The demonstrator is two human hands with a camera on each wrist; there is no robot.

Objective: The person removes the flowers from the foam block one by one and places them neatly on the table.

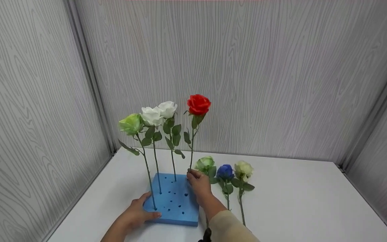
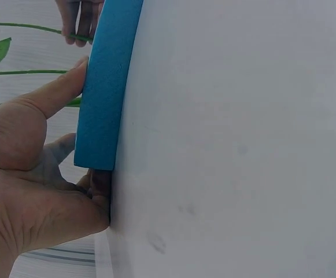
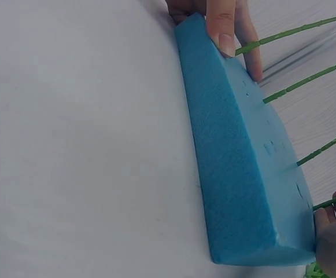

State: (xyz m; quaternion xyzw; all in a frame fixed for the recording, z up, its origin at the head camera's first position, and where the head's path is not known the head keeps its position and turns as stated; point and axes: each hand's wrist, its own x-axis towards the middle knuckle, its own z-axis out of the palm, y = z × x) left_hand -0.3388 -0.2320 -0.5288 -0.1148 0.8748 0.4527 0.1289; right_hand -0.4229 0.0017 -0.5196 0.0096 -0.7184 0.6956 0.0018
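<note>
A blue foam block (image 1: 171, 216) with small holes in its top lies on the white table. My left hand (image 1: 135, 212) grips its left front corner, the thumb (image 2: 61, 90) over the top and the other fingers along the side. A light green rose (image 1: 131, 124) and two white roses (image 1: 152, 116) stand in the block's left and back holes. At the back right corner my right hand (image 1: 200, 184) pinches the stem of an upright red rose (image 1: 199, 105) low down. In the right wrist view its stem (image 3: 329, 202) meets the block's top right at the fingertips.
On the table (image 1: 291, 198), right of the block, lie a pale green rose (image 1: 205, 164), a blue rose (image 1: 225, 171) and a cream rose (image 1: 243, 169), stems toward me. The right forearm partly covers the pale green rose's stem. Grey wood-grain panels (image 1: 240, 74) enclose the back and sides.
</note>
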